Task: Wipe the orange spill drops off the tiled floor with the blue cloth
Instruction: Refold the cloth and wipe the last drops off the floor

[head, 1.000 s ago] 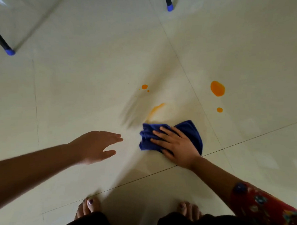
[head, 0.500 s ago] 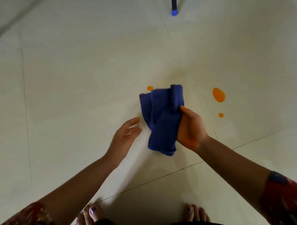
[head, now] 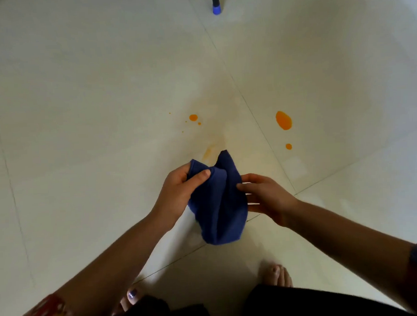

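Both hands are holding the blue cloth (head: 219, 205) bunched and hanging above the tiled floor (head: 81, 115). The left hand (head: 175, 192) is clamping the cloth's upper left fold between thumb and curled fingers; the right hand (head: 266, 198) is pinching its right edge. Beyond the cloth, a large orange drop (head: 283, 120) and a small drop (head: 288, 146) are lying right of a grout line (head: 257, 122). A third drop (head: 193, 117) and a faint orange smear (head: 208, 152) are lying left of it.

Dim, soft light; wide-angle edge distortion.
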Demonstrator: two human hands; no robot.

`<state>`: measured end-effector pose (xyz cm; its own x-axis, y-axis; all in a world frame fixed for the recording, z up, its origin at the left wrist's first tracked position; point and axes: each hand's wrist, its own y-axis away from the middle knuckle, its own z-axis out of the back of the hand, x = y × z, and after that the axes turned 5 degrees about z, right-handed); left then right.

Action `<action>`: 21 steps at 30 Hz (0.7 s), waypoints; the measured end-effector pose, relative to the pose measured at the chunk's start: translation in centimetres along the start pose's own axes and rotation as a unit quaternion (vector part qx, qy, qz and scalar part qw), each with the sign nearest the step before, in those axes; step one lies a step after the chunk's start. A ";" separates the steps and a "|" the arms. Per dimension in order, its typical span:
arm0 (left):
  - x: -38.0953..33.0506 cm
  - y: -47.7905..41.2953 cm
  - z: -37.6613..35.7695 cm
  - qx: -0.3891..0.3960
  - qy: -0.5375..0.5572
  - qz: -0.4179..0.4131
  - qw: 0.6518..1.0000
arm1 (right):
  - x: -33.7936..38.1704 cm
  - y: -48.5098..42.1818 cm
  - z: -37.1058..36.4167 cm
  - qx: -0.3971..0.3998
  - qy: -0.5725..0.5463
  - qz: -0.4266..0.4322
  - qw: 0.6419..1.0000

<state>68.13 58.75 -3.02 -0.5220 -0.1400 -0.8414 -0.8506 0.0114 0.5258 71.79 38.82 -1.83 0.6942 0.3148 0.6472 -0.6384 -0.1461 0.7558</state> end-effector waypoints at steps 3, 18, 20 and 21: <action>-0.6 0.6 -0.4 -0.044 0.032 0.006 0.999 | -0.1 1.4 0.8 -0.091 -0.054 0.007 0.994; -3.3 3.0 2.4 -0.049 0.066 0.026 0.996 | 2.5 2.0 -5.4 -0.039 -0.030 0.204 0.978; -2.9 3.4 4.5 -0.131 0.096 0.014 0.987 | 2.5 0.9 -4.2 -0.053 -0.091 0.188 0.977; -2.6 3.6 5.5 -0.165 0.095 0.014 0.982 | 2.6 0.4 -3.5 -0.060 -0.105 0.187 0.975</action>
<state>66.08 64.59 0.31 -0.4963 -0.3264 -0.8045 -0.7529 -0.2995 0.5860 72.15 42.86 -0.20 0.4498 0.0601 0.8911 -0.8857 -0.0986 0.4538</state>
